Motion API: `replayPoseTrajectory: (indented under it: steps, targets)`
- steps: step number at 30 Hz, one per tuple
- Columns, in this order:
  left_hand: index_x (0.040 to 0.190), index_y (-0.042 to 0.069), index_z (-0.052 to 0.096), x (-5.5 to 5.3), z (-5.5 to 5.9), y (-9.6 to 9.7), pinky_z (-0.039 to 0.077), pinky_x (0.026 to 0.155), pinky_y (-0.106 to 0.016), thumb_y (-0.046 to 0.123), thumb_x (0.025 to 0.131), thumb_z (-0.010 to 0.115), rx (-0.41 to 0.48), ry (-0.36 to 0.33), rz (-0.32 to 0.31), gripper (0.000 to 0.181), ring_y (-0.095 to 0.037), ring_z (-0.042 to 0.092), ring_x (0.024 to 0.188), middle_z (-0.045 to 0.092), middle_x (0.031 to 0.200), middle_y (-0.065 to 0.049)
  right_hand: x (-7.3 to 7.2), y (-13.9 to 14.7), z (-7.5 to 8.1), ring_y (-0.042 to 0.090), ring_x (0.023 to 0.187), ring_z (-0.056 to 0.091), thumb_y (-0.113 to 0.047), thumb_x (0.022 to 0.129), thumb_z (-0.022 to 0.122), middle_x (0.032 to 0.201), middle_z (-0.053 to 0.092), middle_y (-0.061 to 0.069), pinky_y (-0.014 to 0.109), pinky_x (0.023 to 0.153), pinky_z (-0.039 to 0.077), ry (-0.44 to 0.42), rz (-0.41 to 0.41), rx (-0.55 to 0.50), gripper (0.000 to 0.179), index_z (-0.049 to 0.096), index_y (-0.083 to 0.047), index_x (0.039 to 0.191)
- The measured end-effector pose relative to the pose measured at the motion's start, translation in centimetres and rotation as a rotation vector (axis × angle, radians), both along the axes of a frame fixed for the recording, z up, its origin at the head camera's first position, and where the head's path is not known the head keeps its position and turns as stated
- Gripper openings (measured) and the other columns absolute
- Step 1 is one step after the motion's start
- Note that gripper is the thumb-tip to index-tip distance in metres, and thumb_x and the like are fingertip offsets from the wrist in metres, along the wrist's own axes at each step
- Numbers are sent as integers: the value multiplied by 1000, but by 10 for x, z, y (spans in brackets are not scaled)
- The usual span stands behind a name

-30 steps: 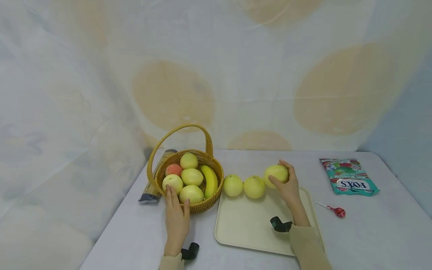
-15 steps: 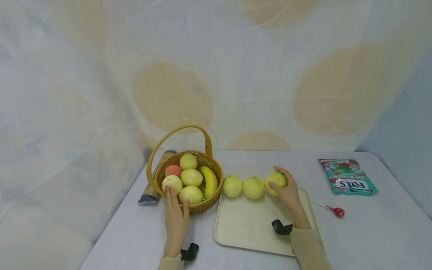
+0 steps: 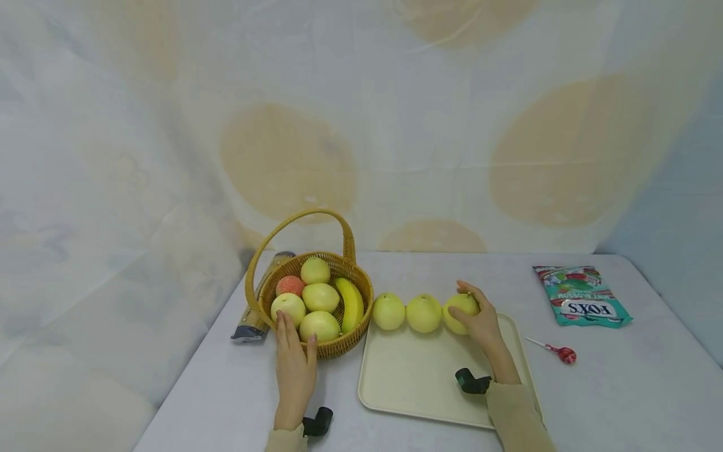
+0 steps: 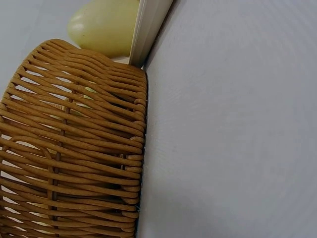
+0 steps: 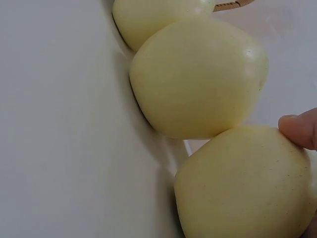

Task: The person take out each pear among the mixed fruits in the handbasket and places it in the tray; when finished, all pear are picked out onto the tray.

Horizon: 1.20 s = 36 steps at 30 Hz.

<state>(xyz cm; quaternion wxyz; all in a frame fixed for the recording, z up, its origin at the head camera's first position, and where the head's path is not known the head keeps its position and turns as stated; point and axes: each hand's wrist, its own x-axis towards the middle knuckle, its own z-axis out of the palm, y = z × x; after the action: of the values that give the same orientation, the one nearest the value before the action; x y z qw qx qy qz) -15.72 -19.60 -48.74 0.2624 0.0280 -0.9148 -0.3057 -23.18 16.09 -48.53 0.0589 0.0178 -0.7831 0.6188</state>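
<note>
Three yellow-green pears stand in a row along the far edge of a cream tray (image 3: 418,383). My right hand (image 3: 480,320) grips the rightmost pear (image 3: 459,306) (image 5: 247,188), which rests on the tray beside the middle pear (image 3: 423,312) (image 5: 198,79). The left pear (image 3: 388,311) sits next to a wicker basket (image 3: 344,342) (image 4: 74,148) holding several pears, a banana (image 3: 351,302) and a reddish fruit (image 3: 290,285). My left hand (image 3: 295,355) lies flat on the table with its straight fingers touching the basket's near rim.
A dark packet (image 3: 257,314) lies behind the basket at the left. A teal candy bag (image 3: 584,295) and a red lollipop (image 3: 562,353) lie right of the tray. A patterned cloth hangs behind the grey table (image 3: 621,389).
My right hand has lowered the rightmost pear onto the tray next to the middle pear. The left hand and the basket have stayed where they were.
</note>
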Motion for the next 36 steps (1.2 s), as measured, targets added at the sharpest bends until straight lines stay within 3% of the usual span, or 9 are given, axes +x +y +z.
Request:
replayPoseTrajectory:
  steps: [6, 13, 21, 24, 27, 29, 33, 36]
  targets:
    - [154, -4, 9, 0, 0, 0, 26, 114, -58, 24, 101, 51, 9, -11, -1, 73, -42, 17, 147, 8, 162, -22, 1, 0, 6, 33, 135, 36, -4, 90, 65, 144, 45, 20, 46, 115, 25, 31, -17, 1, 65, 36, -10, 148]
    - [154, -2, 8, -1, -1, 0, 25, 115, -56, 27, 102, 49, 19, -29, 0, 73, -40, 15, 148, 6, 163, -20, 2, 0, 16, 36, 135, 37, -2, 89, 64, 144, 44, 21, 51, 113, 28, 84, -38, -12, 68, 32, -8, 149]
    - [154, -1, 7, 0, 1, 0, 23, 116, -56, 29, 102, 49, 28, -43, -4, 74, -38, 13, 149, 5, 163, -18, 0, -1, 32, 11, 122, 46, -3, 90, 66, 141, 47, 15, 12, 95, 42, 143, -62, -64, 67, 34, -10, 148]
    - [154, -2, 7, 1, 1, 0, 24, 116, -56, 28, 102, 49, 28, -41, -1, 74, -39, 13, 149, 5, 163, -18, 0, -6, 40, 5, 118, 47, -2, 89, 66, 140, 47, 16, 7, 90, 43, 186, -28, -99, 66, 35, -8, 147]
    - [154, -2, 7, 1, 2, -1, 24, 115, -56, 29, 102, 49, 26, -40, 0, 74, -39, 14, 149, 6, 163, -19, -1, -13, 47, 9, 119, 48, 0, 89, 66, 140, 47, 17, 11, 94, 45, 219, -5, -108, 66, 35, -6, 147]
    - [154, -2, 8, 1, 2, -1, 25, 115, -56, 28, 102, 49, 25, -38, 0, 74, -39, 14, 149, 6, 163, -19, -2, -20, 50, 19, 123, 47, 0, 88, 66, 140, 47, 18, 22, 102, 44, 228, -3, -106, 65, 36, -6, 146]
    - [154, -2, 8, 1, 2, -1, 25, 115, -57, 28, 102, 49, 18, -33, 3, 73, -40, 15, 148, 7, 163, -20, -4, -29, 50, 31, 132, 42, 0, 88, 67, 141, 47, 18, 49, 114, 31, 246, -20, -74, 63, 39, -7, 144]
    - [154, -3, 9, 1, 2, 0, 26, 115, -56, 28, 102, 49, 12, -23, 4, 73, -40, 16, 148, 8, 163, -20, -5, -32, 49, 31, 134, 40, 0, 87, 67, 141, 48, 18, 55, 115, 25, 257, -40, -58, 63, 41, -8, 143]
